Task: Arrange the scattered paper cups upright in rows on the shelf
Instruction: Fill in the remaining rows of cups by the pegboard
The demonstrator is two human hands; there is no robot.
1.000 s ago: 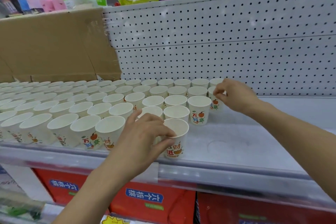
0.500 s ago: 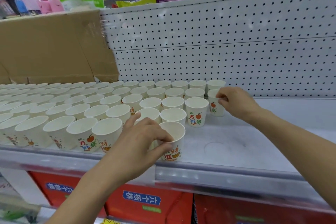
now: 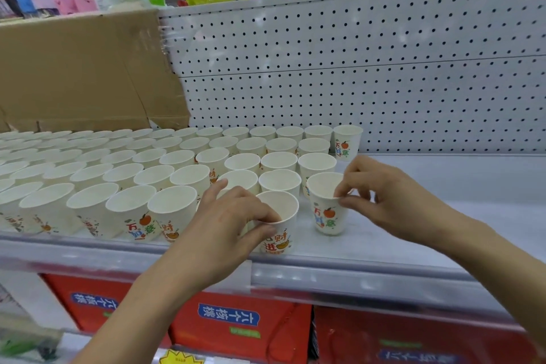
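Rim pinches at the shelf point(image 3: 413, 233) front

The left hand point(image 3: 227, 224) pinches the front cup point(image 3: 279, 241) by its rim at the near edge; just right, the right hand point(image 3: 384, 195) pinches a second cup point(image 3: 328, 219); upright cup rows point(image 3: 147, 162) stand behind, leftward.

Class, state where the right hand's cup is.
Head view, right of centre: this cup is near the shelf front, just right of the front-row cup the left hand holds.

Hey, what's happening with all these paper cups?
A person is lining up paper cups on a shop shelf. Their left hand grips the front cup by its rim, and the right hand pinches the rim of the neighbouring cup. Many upright cups already stand in rows to the left.
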